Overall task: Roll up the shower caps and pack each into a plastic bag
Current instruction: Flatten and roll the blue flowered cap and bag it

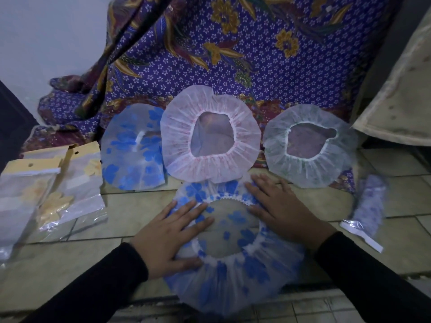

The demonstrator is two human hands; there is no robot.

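Blue-flowered shower cap (233,271) lies flat on tiled floor (116,217) before me, thin crinkled plastic, round, elastic opening up. My left hand (170,236) and right hand (284,210) rest on it, both flat, fingers spread, gripping nothing. Beyond: 3 more caps in row, blue-flowered cap (133,150), pink-trimmed cap (210,134), pale cap (310,145), gathered rims. Right: clear bag (368,210) holding rolled purple-flowered cap, blurred. Left: clear bags with yellow cards (53,183), contents hard to make out. Behind, purple batik cloth (233,54).
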